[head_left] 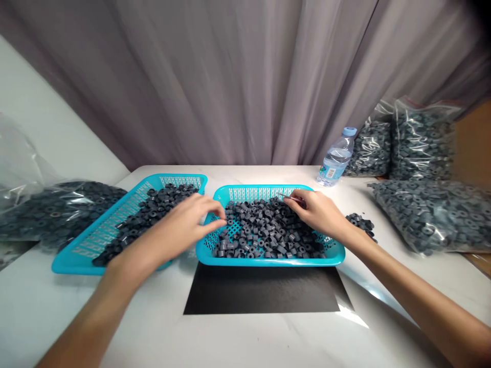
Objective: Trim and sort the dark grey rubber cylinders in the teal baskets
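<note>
My left hand (194, 217) is over the left rim of the middle blue basket (270, 262). Its thumb and forefinger come together in a pinch beside dark grey short tubes (268, 225); whether a tube is between the fingertips cannot be made out. At the basket's far right side, my right hand (312, 204) is closed around a thin metal tool (284, 196) with a pointed tip, over the pile. The tool's rest is hidden by the fingers. The small tubes cover most of the basket floor, with bare lattice showing at left.
A second blue basket (90, 250) with similar pieces stands at left, beside a clear bag (76, 204). At right are a water bottle (335, 158), a small loose heap (361, 225) and several filled bags (433, 214). A black sheet (264, 291) lies in front.
</note>
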Motion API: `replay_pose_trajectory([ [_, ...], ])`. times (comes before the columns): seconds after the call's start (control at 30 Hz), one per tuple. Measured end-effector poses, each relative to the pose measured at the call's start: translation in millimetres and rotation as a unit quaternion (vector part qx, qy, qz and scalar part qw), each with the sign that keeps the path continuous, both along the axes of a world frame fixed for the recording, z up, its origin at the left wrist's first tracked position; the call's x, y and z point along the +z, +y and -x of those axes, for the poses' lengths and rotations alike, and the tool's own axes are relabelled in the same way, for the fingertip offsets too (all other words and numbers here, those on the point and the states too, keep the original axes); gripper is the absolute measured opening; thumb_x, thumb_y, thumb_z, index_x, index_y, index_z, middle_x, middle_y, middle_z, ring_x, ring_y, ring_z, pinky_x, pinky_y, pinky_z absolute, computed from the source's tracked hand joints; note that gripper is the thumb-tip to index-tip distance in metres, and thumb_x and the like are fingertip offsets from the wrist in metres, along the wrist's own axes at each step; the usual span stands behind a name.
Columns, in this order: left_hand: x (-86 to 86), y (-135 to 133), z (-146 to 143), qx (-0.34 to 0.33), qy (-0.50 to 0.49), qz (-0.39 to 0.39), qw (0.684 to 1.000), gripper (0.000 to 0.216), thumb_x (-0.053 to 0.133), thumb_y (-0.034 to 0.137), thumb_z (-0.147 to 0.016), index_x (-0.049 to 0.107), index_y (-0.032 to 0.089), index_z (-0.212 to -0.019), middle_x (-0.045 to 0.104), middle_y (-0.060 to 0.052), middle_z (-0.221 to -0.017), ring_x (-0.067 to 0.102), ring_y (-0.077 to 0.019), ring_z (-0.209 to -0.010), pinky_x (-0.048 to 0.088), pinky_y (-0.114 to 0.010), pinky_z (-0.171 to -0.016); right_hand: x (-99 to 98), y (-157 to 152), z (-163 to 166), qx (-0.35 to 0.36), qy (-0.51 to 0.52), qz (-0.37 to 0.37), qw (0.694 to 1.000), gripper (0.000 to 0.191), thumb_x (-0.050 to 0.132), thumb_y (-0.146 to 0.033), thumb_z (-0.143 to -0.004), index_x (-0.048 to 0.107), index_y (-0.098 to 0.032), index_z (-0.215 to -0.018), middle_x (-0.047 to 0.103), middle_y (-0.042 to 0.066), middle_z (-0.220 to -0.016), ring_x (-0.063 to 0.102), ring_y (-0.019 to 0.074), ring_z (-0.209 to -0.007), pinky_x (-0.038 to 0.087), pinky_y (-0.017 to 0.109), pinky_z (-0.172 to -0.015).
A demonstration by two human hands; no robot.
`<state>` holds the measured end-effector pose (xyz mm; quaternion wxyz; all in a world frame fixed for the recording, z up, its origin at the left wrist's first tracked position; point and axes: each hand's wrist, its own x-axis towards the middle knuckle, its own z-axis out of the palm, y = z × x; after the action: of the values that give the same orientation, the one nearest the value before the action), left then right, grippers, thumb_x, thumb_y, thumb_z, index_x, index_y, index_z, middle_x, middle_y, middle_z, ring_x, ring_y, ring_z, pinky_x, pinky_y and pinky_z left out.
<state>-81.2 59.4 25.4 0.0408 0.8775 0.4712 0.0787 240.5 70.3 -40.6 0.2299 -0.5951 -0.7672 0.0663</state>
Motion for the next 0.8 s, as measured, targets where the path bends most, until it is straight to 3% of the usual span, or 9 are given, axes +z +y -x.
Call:
replay_pose_trajectory([
  [0.13, -17.3, 4, -34, -0.053, 0.052, 0.013, 0.997, 0.021, 0.06, 0.035, -0.094, 0.071, 0.021, -0.084, 0.063, -0.004, -0.092, 0.055, -0.0255, -0.1, 0.04, -0.042, -0.097, -0.4, 0, 0, 0.001, 0.0, 0.001, 1.0, 0.035, 0.045, -0.047, -0.1, 0.059, -0.022, -0.081, 0.069, 0.005, -0.077, 0.06, 0.02, -0.07, 0.032, 0.029, -0.063],
  [0.27, -28.8, 6, -37, -0.061, 0.069, -0.015, 0.996, 0.016, 0.063, 0.029, -0.091, 0.071, 0.021, -0.081, 0.063, -0.005, -0.092, 0.056, -0.0255, -0.097, 0.038, -0.043, -0.097, 1.2, 0, 0, 0.004, 0.0, 0.001, 1.0, 0.035, 0.044, -0.046, -0.101, 0.057, -0.022, -0.079, 0.067, 0.005, -0.074, 0.058, 0.0195, -0.068, 0.031, 0.029, -0.062],
  [0.4, -23.3, 7, -33, -0.037, 0.057, -0.007, 0.998, 0.016, 0.056, 0.021, -0.089, 0.067, 0.02, -0.077, 0.063, -0.005, -0.09, 0.058, -0.0246, -0.092, 0.041, -0.042, -0.092, 2.4, -1, 0, 0.005, 0.001, 0.0, 1.0, 0.036, 0.044, -0.046, -0.1, 0.055, -0.022, -0.077, 0.066, 0.004, -0.073, 0.056, 0.019, -0.067, 0.031, 0.029, -0.06],
  [0.5, -18.3, 11, -37, -0.002, -0.034, 0.024, 0.999, 0.01, 0.055, 0.02, -0.085, 0.062, 0.019, -0.077, 0.066, -0.005, -0.094, 0.061, -0.0226, -0.089, 0.045, -0.039, -0.086, 2.1, 0, 0, 0.004, 0.001, -0.001, 1.0, 0.035, 0.044, -0.046, -0.1, 0.055, -0.022, -0.077, 0.066, 0.004, -0.073, 0.056, 0.0192, -0.067, 0.031, 0.029, -0.06],
  [0.6, -19.0, 12, -47, -0.04, -0.122, 0.085, 0.988, 0.008, 0.058, 0.02, -0.082, 0.059, 0.019, -0.075, 0.072, -0.006, -0.102, 0.066, -0.0224, -0.097, 0.048, -0.036, -0.088, 1.9, 0, 0, 0.005, 0.004, 0.0, 1.0, 0.035, 0.044, -0.046, -0.1, 0.056, -0.022, -0.078, 0.067, 0.005, -0.074, 0.057, 0.0193, -0.068, 0.031, 0.029, -0.061],
  [0.7, -21.6, 7, -52, -0.09, -0.102, 0.126, 0.983, 0.008, 0.057, 0.021, -0.085, 0.064, 0.022, -0.082, 0.073, -0.003, -0.107, 0.066, -0.0219, -0.101, 0.048, -0.035, -0.089, 2.9, -1, 0, 0.007, 0.004, 0.003, 1.0, 0.035, 0.044, -0.045, -0.101, 0.058, -0.021, -0.079, 0.068, 0.006, -0.076, 0.059, 0.0196, -0.069, 0.032, 0.029, -0.061],
  [0.8, -21.2, 2, -48, -0.072, -0.043, 0.108, 0.991, 0.013, 0.055, 0.022, -0.087, 0.066, 0.026, -0.093, 0.073, -0.001, -0.1, 0.065, -0.0215, -0.09, 0.047, -0.034, -0.08, 4.2, -1, 0, 0.006, 0.0, 0.003, 1.0, 0.035, 0.045, -0.046, -0.101, 0.058, -0.021, -0.08, 0.068, 0.005, -0.077, 0.059, 0.0197, -0.07, 0.032, 0.029, -0.062],
])
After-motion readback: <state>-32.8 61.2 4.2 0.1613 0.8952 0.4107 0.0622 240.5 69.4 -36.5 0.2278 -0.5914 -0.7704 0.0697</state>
